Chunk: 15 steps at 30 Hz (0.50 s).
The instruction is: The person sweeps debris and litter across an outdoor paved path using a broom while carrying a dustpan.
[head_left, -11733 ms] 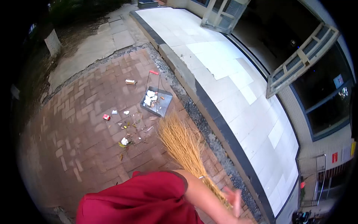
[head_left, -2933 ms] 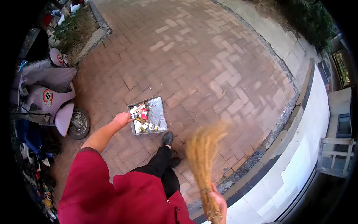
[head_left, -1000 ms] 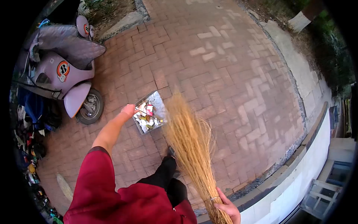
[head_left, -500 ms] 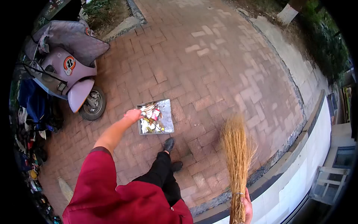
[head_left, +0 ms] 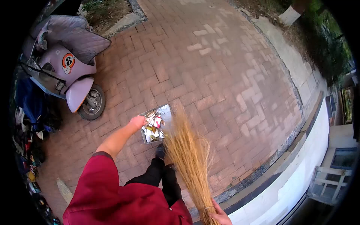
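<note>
My left hand [head_left: 138, 121] is closed at the near-left side of a metal dustpan [head_left: 165, 111], apparently round its handle, which the fingers mostly hide. Inside the pan lie crumpled white paper scraps, a red-and-white piece and dry leaves [head_left: 153, 122]. At the bottom of the view my right hand [head_left: 220, 215] is wrapped round the bound lower part of a straw broom [head_left: 189, 152]. The broom slants up to the left, and its blurred bristle tips overlap the pan's right edge; whether they touch it I cannot tell.
Red-brown paving bricks [head_left: 210, 86] cover the ground. A pink scooter [head_left: 71, 71] with a quilted cover stands at left, above a jumble of items [head_left: 32, 150]. A low white-faced wall [head_left: 277, 191] curves along the right. My shoe [head_left: 160, 151] is just below the pan.
The broom has swung left from beside the wall to the dustpan's right edge, with my right hand moving left too. The pan, still in my left hand, has tilted and shifted slightly.
</note>
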Motion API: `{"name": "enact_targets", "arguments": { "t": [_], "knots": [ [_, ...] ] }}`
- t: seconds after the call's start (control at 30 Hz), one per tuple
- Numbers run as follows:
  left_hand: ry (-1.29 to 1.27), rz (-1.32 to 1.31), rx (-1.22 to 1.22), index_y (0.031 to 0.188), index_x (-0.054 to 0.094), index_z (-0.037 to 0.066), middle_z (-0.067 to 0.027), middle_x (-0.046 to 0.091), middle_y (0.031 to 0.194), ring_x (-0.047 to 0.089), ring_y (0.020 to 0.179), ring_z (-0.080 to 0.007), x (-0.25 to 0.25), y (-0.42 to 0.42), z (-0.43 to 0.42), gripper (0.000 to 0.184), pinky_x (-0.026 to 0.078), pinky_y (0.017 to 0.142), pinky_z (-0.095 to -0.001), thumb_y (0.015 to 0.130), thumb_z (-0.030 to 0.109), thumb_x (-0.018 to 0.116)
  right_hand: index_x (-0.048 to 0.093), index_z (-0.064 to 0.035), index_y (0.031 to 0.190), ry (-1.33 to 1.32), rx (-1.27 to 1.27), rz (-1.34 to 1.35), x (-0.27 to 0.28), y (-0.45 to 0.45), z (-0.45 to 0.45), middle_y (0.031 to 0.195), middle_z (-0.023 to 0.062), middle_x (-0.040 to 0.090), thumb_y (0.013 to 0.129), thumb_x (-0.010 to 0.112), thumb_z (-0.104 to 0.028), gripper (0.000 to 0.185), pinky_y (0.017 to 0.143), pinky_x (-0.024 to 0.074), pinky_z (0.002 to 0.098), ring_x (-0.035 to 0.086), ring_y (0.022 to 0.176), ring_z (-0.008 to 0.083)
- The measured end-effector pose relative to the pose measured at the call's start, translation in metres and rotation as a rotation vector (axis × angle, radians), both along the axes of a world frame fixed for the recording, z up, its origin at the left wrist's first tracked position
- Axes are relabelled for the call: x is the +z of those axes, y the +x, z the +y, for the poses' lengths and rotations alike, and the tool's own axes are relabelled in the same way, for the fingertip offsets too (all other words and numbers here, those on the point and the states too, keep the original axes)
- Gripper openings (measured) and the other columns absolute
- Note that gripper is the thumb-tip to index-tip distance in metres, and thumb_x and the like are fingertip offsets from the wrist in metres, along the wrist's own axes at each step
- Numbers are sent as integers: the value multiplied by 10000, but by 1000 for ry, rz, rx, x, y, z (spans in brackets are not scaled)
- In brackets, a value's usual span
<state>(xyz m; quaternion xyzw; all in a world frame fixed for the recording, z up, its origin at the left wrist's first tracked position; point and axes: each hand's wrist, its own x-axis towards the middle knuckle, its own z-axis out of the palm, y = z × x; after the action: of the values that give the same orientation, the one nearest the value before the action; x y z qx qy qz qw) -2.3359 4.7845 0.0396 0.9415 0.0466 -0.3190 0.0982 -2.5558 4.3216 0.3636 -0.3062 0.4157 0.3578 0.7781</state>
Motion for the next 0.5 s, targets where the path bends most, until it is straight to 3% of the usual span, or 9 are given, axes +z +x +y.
{"name": "enact_targets", "arguments": {
  "t": [0.07, 0.1, 0.2, 0.3, 0.4, 0.5],
  "knots": [
    [-34, -52, 105, 910, 623, 58, -175, 627, 922, 598, 893, -343, 3, -7, 16, 331, 489, 754, -439, 795, 367, 593, 233, -65, 1391, 77, -88, -141, 3, 7, 0, 1176, 135, 524, 778, 650, -83, 742, 688, 494, 293, 585, 876, 215],
    [-27, -69, 137, 909, 622, 58, -175, 628, 920, 598, 895, -343, 3, -13, 21, 327, 489, 751, -440, 795, 363, 594, 240, -60, 1388, -92, -66, -76, 14, 24, 7, 1163, 127, 531, 758, 672, -72, 764, 671, 495, 290, 591, 839, 199],
    [-35, -34, 246, 930, 614, 44, -186, 623, 938, 595, 908, -341, 6, -9, 57, 347, 489, 755, -436, 804, 366, 583, 212, -55, 1401, -362, 317, -279, -63, 48, -36, 1341, 89, 397, 747, 549, -2, 738, 949, 348, 296, 427, 1168, 189],
    [-28, -29, 317, 927, 614, 36, -192, 621, 937, 596, 907, -340, -2, -2, 89, 354, 488, 759, -431, 810, 368, 573, 181, -116, 1415, -353, 203, -310, -81, 113, -18, 1282, 119, 455, 738, 590, -30, 795, 846, 443, 334, 509, 1060, 226],
    [-38, -47, 314, 865, 628, 27, -190, 623, 922, 604, 867, -342, -28, 3, 109, 340, 490, 746, -433, 808, 358, 573, 206, -143, 1412, -352, 224, -172, -84, 180, 28, 1238, 126, 492, 737, 592, -35, 785, 823, 453, 328, 535, 1010, 229],
    [-47, -109, 365, 854, 632, 24, -192, 627, 906, 610, 841, -344, -17, 16, 109, 340, 491, 736, -436, 795, 356, 586, 200, -165, 1415, -312, 546, -164, -151, 197, 29, 1207, 106, 517, 762, 595, -55, 771, 819, 454, 315, 555, 966, 205]
  ]
}}
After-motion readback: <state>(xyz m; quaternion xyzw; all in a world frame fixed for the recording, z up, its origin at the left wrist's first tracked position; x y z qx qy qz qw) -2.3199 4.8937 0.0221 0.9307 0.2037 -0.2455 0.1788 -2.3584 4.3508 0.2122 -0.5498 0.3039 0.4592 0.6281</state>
